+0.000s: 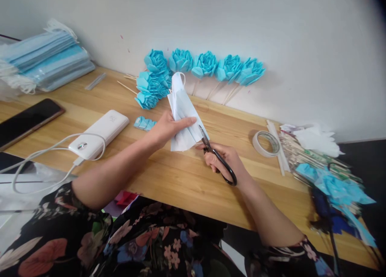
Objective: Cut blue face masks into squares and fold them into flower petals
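Head view.

Item, work in hand: one pale mask, up off the table, pinched by your left hand, thumb flat across it. A white ear loop shows at its upper end. Your right hand is wrapped round black-handled scissors, blades at the mask's right edge; whether they are parted, you cannot tell from here.

Item, done: a row of blue flowers on thin sticks against the wall, with more blue flowers clustered at its left end. Just below these, a short strip of folded blue pieces lies flat.

Item, left: your trimming looks unfinished, by judgement, with the loop attached. A thick stack of masks stands far left, apparently uncut.

Surface: wood-grained table. Left side, a dark phone and a white power bank with a white cable. Right side, a tape roll, white strips beside it, a bundle of sticks and crumpled blue scraps.

Room: plain pale wall, small reddish marks; dark area beyond the table's right end.
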`<state>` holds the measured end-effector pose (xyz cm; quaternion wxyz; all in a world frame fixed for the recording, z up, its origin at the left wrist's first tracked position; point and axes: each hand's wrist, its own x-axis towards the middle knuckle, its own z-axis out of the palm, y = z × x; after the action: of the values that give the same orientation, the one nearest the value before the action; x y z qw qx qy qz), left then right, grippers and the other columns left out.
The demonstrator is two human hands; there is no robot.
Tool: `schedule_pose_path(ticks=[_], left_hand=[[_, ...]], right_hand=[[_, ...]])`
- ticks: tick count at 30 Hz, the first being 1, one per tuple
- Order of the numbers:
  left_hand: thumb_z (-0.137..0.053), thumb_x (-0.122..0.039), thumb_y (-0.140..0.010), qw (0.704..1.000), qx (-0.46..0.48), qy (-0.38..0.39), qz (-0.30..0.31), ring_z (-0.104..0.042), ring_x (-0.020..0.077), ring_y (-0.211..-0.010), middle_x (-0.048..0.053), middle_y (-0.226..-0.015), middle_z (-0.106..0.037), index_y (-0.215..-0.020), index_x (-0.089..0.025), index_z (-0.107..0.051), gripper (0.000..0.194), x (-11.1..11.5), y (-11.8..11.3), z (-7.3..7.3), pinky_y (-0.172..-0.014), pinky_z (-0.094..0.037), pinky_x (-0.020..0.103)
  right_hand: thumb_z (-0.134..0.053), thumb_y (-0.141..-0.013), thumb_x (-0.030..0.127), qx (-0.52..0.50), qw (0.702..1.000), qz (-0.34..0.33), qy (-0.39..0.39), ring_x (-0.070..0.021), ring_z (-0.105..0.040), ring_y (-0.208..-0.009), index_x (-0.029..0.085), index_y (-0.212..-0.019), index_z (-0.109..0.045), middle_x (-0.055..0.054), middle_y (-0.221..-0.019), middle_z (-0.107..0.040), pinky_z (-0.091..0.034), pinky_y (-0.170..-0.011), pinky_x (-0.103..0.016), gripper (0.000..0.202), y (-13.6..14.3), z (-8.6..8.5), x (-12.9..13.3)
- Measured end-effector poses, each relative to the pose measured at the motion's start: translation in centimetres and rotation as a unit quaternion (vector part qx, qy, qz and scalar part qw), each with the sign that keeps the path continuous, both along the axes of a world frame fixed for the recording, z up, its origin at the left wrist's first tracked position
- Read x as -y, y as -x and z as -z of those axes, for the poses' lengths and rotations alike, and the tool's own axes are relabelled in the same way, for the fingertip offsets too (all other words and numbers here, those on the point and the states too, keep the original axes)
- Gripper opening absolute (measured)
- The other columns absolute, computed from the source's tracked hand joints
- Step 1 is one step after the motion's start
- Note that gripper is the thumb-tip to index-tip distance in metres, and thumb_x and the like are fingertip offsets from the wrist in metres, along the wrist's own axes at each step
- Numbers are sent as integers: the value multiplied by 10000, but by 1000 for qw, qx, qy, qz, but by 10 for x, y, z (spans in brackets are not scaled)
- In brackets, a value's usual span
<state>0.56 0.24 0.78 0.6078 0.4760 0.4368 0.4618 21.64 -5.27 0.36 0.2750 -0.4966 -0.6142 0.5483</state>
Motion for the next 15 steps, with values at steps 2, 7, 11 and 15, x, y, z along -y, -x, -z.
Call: schedule_pose_path(ticks=[2,7,11,15], left_hand=[[-826,-515,-685,1000,2,9,-6,-733,301,-858,133,-878,-752,-862,-122,-680,455,-1,0,1,-748,-628,392],[-836,-528,-673,999,19,10,-41,-729,293,-875,127,-919,-754,-892,-119,-688,486,-2,0,3,-764,-624,386],[-833,-514,-678,998,29,-3,-64,-725,306,-944,136,-1004,-757,-966,-115,-689,513,-4,1,6,-805,-620,391],[-820,-502,-692,996,35,-11,-77,-722,311,-961,140,-1039,-760,-1003,-113,-698,513,-5,1,8,-800,-616,381]], right_hand=[[-715,-766,561,2,1000,3,3,-73,-419,-475,102,-1045,-729,33,-624,-497,-355,-435,-225,537,0,1,0],[-724,-756,533,4,1000,13,16,-74,-389,-476,120,-1045,-734,44,-600,-466,-335,-447,-230,504,0,5,-1],[-731,-734,541,-2,999,25,20,-81,-383,-490,124,-1019,-736,46,-586,-455,-338,-450,-235,505,2,5,-1],[-720,-749,559,2,1000,27,8,-82,-383,-484,125,-1034,-733,49,-579,-452,-341,-450,-239,519,2,3,-1]])
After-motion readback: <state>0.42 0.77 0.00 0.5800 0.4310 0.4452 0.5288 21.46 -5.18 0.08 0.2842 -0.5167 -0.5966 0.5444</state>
